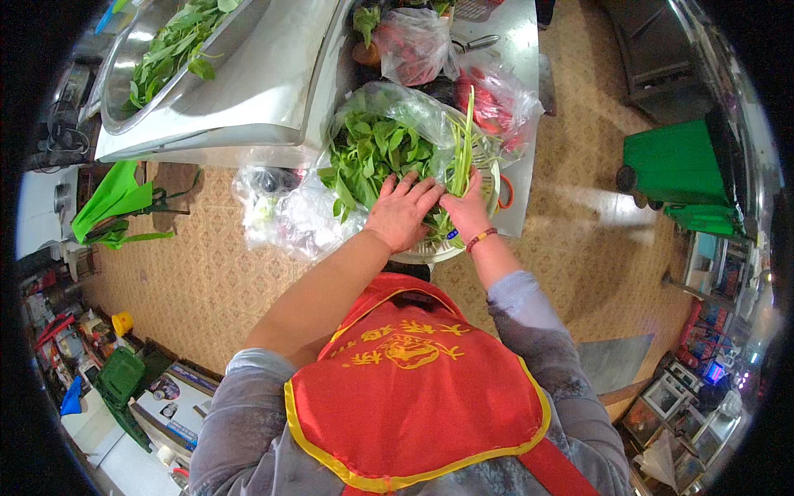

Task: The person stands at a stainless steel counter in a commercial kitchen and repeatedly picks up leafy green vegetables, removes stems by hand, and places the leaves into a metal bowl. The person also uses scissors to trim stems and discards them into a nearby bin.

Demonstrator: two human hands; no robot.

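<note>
Leafy green vegetables (372,146) lie in a clear plastic bag (409,99) over a pale plastic basket (492,186). My left hand (403,208) rests on the leaves with its fingers spread; whether it grips any of them is hidden. Upright in my right hand (466,208) is a bunch of green stems (462,146), pinched by the thumb and fingers. A blue tie or tag (452,235) shows just below, near the basket's rim. More leafy greens (167,62) lie in a metal basin (115,105) at the upper left.
Bagged red produce (487,102) and another filled plastic bag (412,46) stand beyond the basket. An orange scissor-like handle (507,192) lies to its right on the metal table (518,214). Clear bags (298,217) hang or lie at the left. A green wheeled bin (676,161) stands at the right.
</note>
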